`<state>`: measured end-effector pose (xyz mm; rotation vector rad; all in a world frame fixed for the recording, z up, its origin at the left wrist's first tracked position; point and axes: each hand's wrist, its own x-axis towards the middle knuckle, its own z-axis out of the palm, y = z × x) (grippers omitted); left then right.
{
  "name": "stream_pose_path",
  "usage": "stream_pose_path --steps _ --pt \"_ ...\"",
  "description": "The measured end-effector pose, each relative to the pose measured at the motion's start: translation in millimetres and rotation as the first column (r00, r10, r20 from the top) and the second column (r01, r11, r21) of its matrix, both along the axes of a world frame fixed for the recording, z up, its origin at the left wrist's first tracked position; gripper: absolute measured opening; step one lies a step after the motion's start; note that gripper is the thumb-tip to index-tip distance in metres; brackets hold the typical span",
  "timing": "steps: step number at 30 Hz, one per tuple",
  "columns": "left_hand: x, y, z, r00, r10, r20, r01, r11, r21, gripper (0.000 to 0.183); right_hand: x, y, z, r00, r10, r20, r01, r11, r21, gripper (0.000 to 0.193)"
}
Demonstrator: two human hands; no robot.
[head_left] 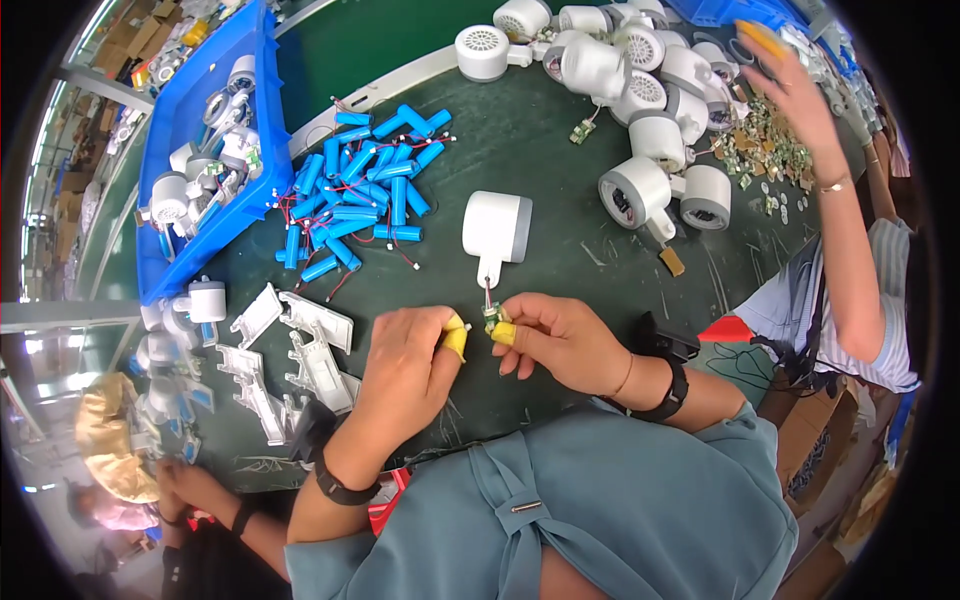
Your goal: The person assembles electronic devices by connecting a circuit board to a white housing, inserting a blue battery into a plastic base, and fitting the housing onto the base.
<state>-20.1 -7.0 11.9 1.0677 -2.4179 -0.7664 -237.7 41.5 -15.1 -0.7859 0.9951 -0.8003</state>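
A small green circuit board (491,316) is pinched in my right hand (560,338), whose thumb wears a yellow finger cover. Thin wires run from the board up to the handle stub of a white, grey-rimmed fan head (492,228), which lies on the dark green table (570,270). Just left of the board, my left hand (405,362) has its fingers closed together, one with a yellow cover. A tiny pale tip shows at its fingertips; I cannot make out what it is.
Blue cylindrical batteries (398,200) with leads lie in a heap. White plastic shells (320,365) sit left of my left hand. A blue bin (150,235) holds fan parts. More fan heads (640,95) are piled at the far right, near a co-worker's arm (845,240).
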Motion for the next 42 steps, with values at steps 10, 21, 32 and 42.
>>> stream_pose_path --steps 10,21,32,42 --pt "-2.5 9.9 -10.2 0.989 0.062 -0.136 -0.040 0.986 0.163 0.026 7.3 1.3 4.3 0.996 0.026 -0.084 -0.029 0.999 -0.036 0.020" --pt "-3.4 5.4 -12.1 0.991 -0.005 -0.132 0.007 1.000 0.013 0.026 12.0 2.4 6.4 0.984 0.020 -0.175 -0.036 0.995 -0.089 0.018" --pt "-9.0 10.7 -20.2 0.978 0.067 -0.196 -0.078 0.996 -0.048 0.026 20.0 5.4 4.1 0.923 -0.054 -0.382 -0.060 0.958 -0.280 0.017" --pt "-11.7 17.2 -22.2 0.950 0.227 -0.216 -0.216 0.974 0.071 0.017 31.7 10.5 -8.3 0.877 -0.250 -0.410 0.038 0.887 -0.461 0.005"
